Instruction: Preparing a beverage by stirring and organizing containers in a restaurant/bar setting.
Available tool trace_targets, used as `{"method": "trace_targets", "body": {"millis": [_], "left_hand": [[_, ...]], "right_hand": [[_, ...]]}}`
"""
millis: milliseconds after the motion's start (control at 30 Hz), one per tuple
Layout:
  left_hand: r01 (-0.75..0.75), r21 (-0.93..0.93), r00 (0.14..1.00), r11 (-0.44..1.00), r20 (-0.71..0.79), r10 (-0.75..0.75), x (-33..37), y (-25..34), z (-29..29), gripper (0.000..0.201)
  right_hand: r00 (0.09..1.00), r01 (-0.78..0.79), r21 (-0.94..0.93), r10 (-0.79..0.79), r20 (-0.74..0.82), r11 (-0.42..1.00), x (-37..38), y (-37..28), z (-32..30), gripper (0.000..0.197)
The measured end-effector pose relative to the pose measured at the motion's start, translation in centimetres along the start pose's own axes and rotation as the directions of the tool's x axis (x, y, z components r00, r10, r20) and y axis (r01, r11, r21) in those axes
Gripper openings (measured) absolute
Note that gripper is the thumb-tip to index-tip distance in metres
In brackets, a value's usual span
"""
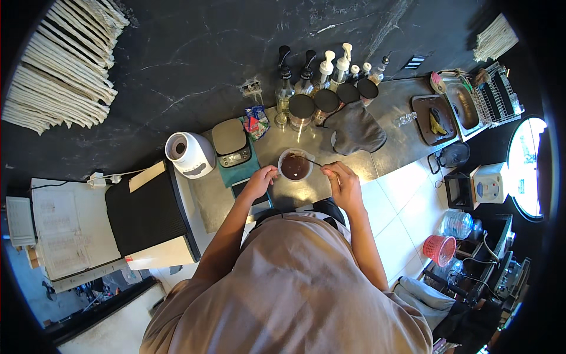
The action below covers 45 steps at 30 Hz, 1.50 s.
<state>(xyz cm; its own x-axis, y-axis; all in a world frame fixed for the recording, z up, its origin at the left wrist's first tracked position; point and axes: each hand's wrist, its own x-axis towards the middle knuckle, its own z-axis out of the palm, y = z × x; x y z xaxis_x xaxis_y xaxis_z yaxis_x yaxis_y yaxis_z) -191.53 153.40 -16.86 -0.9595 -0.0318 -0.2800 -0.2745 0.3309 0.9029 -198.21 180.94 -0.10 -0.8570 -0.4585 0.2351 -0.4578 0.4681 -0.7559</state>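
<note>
A clear round cup (pixel 295 164) holding dark brown liquid stands at the near edge of the steel counter, in front of me. My left hand (pixel 263 179) is closed at its left rim, thumb and fingers pinched together there. From the right, my right hand (pixel 343 183) pinches the end of a thin dark spoon (pixel 313 161), whose other end dips into the brown liquid. The spoon's tip is hidden in it. A small light spot shows on the liquid's surface.
A digital scale (pixel 230 140) on a green cloth and a white rounded machine (pixel 190 154) stand left of the cup. Behind it are dark-lidded jars (pixel 301 107), pump bottles (pixel 285 88) and a grey cloth (pixel 359 128). A brown tray (pixel 434 120) and a sink (pixel 463 105) lie farther right.
</note>
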Motion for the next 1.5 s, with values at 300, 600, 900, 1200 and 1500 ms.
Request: {"method": "trace_targets", "body": {"millis": [300,600,900,1200,1500], "left_hand": [[0.003,-0.001,1.000,1.000,0.000,-0.003,0.0,-0.2,-0.2,0.025],[0.011,0.000,1.000,1.000,0.012,-0.011,0.1,0.2,-0.3,0.028],[0.015,0.008,1.000,1.000,0.027,-0.015,0.0,0.7,-0.5,0.028],[0.027,-0.025,1.000,0.999,0.013,-0.027,0.1,0.3,-0.3,0.026],[0.029,-0.037,1.000,0.999,0.013,-0.029,0.2,0.0,-0.2,0.027]], "right_hand": [[0.997,-0.035,0.002,0.035,0.071,0.999,-0.2,1.6,0.6,0.017],[0.996,-0.088,0.051,0.087,0.024,0.995,-0.1,2.0,0.6,0.016],[0.997,-0.071,0.099,0.069,0.022,0.993,0.5,2.4,0.9,0.016],[0.997,-0.076,0.083,0.074,0.026,0.994,0.7,2.3,0.4,0.018],[0.999,-0.025,0.054,0.022,0.050,0.998,1.0,2.6,0.5,0.017]]}}
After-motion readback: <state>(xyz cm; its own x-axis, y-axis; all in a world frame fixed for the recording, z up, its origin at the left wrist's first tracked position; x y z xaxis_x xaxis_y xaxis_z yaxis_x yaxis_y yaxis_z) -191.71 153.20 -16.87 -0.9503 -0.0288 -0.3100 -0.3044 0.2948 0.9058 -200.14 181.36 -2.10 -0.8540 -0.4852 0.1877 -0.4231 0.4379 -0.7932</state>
